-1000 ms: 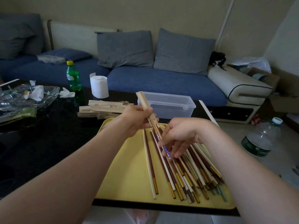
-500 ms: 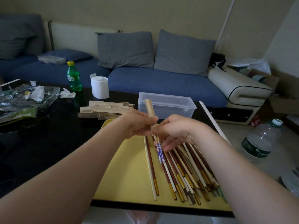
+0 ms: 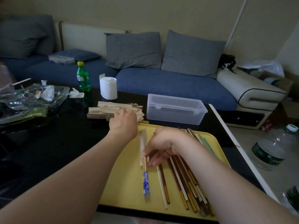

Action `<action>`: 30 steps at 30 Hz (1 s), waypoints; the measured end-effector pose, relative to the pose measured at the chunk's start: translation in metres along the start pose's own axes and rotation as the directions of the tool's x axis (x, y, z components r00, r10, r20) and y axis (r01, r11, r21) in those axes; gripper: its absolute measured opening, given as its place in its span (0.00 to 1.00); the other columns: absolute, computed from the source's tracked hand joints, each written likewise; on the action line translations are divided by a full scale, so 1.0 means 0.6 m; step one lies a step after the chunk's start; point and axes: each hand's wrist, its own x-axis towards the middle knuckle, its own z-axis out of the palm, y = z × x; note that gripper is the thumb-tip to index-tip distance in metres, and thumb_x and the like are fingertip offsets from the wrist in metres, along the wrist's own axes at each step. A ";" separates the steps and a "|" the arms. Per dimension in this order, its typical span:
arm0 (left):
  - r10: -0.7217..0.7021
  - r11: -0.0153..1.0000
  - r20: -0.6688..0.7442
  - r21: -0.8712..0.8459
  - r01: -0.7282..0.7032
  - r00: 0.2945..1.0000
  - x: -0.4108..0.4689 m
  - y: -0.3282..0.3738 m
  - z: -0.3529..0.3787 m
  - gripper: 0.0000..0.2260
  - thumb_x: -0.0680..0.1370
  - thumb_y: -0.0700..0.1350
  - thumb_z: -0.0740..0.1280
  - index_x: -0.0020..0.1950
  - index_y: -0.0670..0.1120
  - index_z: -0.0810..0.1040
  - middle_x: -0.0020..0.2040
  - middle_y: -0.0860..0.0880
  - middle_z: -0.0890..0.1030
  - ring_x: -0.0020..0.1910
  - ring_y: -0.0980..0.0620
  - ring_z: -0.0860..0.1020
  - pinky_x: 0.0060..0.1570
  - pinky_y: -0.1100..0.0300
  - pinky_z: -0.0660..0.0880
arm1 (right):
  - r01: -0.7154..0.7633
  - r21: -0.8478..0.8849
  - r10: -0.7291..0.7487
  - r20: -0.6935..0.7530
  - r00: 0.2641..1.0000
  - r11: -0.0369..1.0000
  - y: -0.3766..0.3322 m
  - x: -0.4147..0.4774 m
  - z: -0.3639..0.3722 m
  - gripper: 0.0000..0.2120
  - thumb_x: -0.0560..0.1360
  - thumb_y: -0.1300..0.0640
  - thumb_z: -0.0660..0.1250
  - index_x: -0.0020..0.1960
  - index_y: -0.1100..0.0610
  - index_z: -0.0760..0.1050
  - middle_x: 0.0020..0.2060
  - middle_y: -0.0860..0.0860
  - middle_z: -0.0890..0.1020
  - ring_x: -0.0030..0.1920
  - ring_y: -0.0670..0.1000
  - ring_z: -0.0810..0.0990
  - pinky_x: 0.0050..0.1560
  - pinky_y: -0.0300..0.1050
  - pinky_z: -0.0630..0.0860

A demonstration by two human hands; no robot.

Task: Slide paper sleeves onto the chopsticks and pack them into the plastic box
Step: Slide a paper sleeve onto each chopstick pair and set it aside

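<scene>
Left hand (image 3: pixel 123 122), off sleeved chopsticks (image 3: pixel 142 143) now, is reaching into far sleeve pile (image 3: pixel 100 109) — grip hidden, can't tell; right hand (image 3: pixel 163 143) is pinching them on near tray (image 3: pixel 126 183). Loose sleeve could slip.

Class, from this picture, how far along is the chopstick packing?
Done: one paper sleeve sits on the blue-patterned chopsticks. In hand: the right hand holds that pair; the left hand is at the tan sleeve pile. Left: loose chopsticks on the yellow tray; the clear plastic box is shut.

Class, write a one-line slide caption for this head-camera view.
Right hand holds sleeved chopsticks over the yellow tray; left hand touches the paper sleeves.
</scene>
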 end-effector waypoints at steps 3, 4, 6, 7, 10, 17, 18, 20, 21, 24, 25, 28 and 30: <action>-0.025 0.999 0.006 0.023 0.025 1.000 0.003 -0.008 -0.002 0.21 0.81 0.48 0.71 0.71 0.46 0.71 0.66 0.43 0.76 0.62 0.42 0.77 0.53 0.48 0.75 | -0.038 -0.052 0.041 0.060 0.997 0.998 -0.009 0.018 0.018 0.10 0.85 0.64 0.68 0.62 0.70 0.79 0.40 0.61 0.86 0.32 0.51 0.86 0.42 0.43 0.84; -0.023 1.000 -0.018 0.022 0.023 1.000 0.004 -0.010 -0.002 0.17 0.82 0.45 0.69 0.70 0.46 0.72 0.63 0.43 0.77 0.60 0.42 0.79 0.50 0.50 0.75 | -0.058 -0.065 0.063 0.068 0.996 0.996 -0.012 0.025 0.022 0.10 0.86 0.63 0.67 0.59 0.71 0.79 0.40 0.61 0.85 0.31 0.51 0.85 0.42 0.43 0.84; -0.021 1.000 -0.067 0.022 0.022 0.998 0.005 -0.012 -0.003 0.13 0.82 0.41 0.66 0.67 0.46 0.75 0.61 0.44 0.79 0.58 0.43 0.80 0.46 0.52 0.73 | -0.091 -0.070 0.096 0.070 0.993 0.993 -0.015 0.036 0.028 0.12 0.87 0.62 0.65 0.53 0.72 0.79 0.40 0.62 0.85 0.31 0.53 0.85 0.41 0.43 0.84; -0.019 1.000 -0.079 0.021 0.021 0.997 0.006 -0.012 -0.003 0.12 0.82 0.40 0.66 0.66 0.46 0.75 0.60 0.44 0.79 0.57 0.44 0.80 0.45 0.52 0.73 | -0.099 -0.067 0.104 0.067 0.992 0.993 -0.019 0.040 0.030 0.13 0.87 0.62 0.65 0.51 0.71 0.79 0.40 0.62 0.85 0.32 0.53 0.85 0.41 0.44 0.84; -0.019 1.000 -0.093 -0.001 0.019 0.995 0.010 -0.010 -0.006 0.13 0.81 0.42 0.69 0.66 0.46 0.74 0.59 0.45 0.78 0.54 0.45 0.79 0.43 0.52 0.72 | -0.094 -0.021 0.095 0.048 0.994 0.995 -0.025 0.043 0.036 0.11 0.88 0.63 0.63 0.52 0.70 0.77 0.39 0.62 0.84 0.34 0.55 0.87 0.42 0.46 0.85; 0.075 0.994 -0.200 0.090 -0.058 0.977 0.022 -0.017 -0.005 0.11 0.81 0.37 0.68 0.62 0.48 0.76 0.58 0.46 0.79 0.58 0.43 0.80 0.49 0.52 0.70 | -0.029 0.128 0.024 0.037 0.999 0.991 -0.038 0.053 0.054 0.06 0.87 0.66 0.63 0.54 0.69 0.74 0.46 0.65 0.85 0.61 0.62 0.87 0.59 0.51 0.85; 0.096 0.992 -0.205 0.101 -0.076 0.974 0.026 -0.018 -0.005 0.11 0.81 0.37 0.67 0.62 0.48 0.77 0.59 0.47 0.80 0.58 0.43 0.80 0.50 0.53 0.70 | -0.023 0.126 0.018 0.041 0.999 0.992 -0.041 0.057 0.057 0.09 0.88 0.65 0.63 0.50 0.67 0.73 0.42 0.62 0.83 0.58 0.60 0.88 0.57 0.52 0.85; 0.120 0.988 -0.210 0.116 -0.097 0.970 0.030 -0.022 -0.004 0.10 0.81 0.38 0.67 0.60 0.49 0.78 0.59 0.47 0.80 0.58 0.43 0.80 0.50 0.53 0.70 | -0.012 0.096 0.007 0.050 0.999 0.995 -0.046 0.066 0.063 0.11 0.88 0.63 0.63 0.47 0.66 0.73 0.39 0.60 0.82 0.49 0.57 0.89 0.52 0.48 0.84; 0.127 0.988 -0.221 0.119 -0.102 0.967 0.032 -0.023 -0.004 0.10 0.81 0.38 0.67 0.60 0.49 0.78 0.58 0.47 0.80 0.58 0.43 0.80 0.49 0.53 0.69 | -0.009 0.062 0.006 0.057 0.998 0.998 -0.048 0.070 0.064 0.12 0.88 0.62 0.64 0.46 0.66 0.74 0.39 0.59 0.82 0.45 0.54 0.89 0.47 0.44 0.84; 0.149 0.984 -0.252 0.134 -0.118 0.956 0.032 -0.021 -0.001 0.10 0.81 0.39 0.68 0.60 0.49 0.78 0.57 0.47 0.81 0.57 0.43 0.81 0.48 0.54 0.67 | 0.022 -0.065 -0.018 0.063 0.998 0.998 -0.049 0.078 0.065 0.13 0.87 0.58 0.67 0.45 0.64 0.77 0.38 0.57 0.83 0.29 0.47 0.84 0.33 0.37 0.82; 0.154 0.983 -0.262 0.137 -0.121 0.953 0.032 -0.020 0.000 0.09 0.81 0.39 0.67 0.60 0.49 0.78 0.57 0.47 0.81 0.57 0.43 0.81 0.47 0.54 0.67 | 0.031 -0.100 -0.025 0.064 0.998 0.995 -0.048 0.080 0.065 0.13 0.86 0.56 0.68 0.45 0.63 0.77 0.39 0.56 0.84 0.29 0.47 0.83 0.32 0.37 0.81; 0.172 0.982 -0.298 0.131 -0.138 0.939 0.037 -0.018 0.003 0.07 0.82 0.39 0.66 0.57 0.49 0.78 0.57 0.47 0.81 0.55 0.43 0.82 0.46 0.54 0.67 | 0.082 -0.200 -0.081 0.014 0.997 0.976 -0.047 0.078 0.064 0.13 0.84 0.53 0.72 0.46 0.60 0.77 0.38 0.53 0.83 0.30 0.47 0.80 0.29 0.37 0.78; 0.185 0.982 -0.326 0.091 -0.164 0.927 0.042 -0.017 0.007 0.06 0.81 0.40 0.68 0.57 0.49 0.78 0.56 0.47 0.80 0.54 0.43 0.82 0.44 0.54 0.69 | 0.141 -0.163 -0.142 0.006 0.990 0.976 -0.047 0.068 0.055 0.11 0.85 0.54 0.71 0.51 0.62 0.79 0.37 0.53 0.83 0.28 0.46 0.80 0.28 0.36 0.77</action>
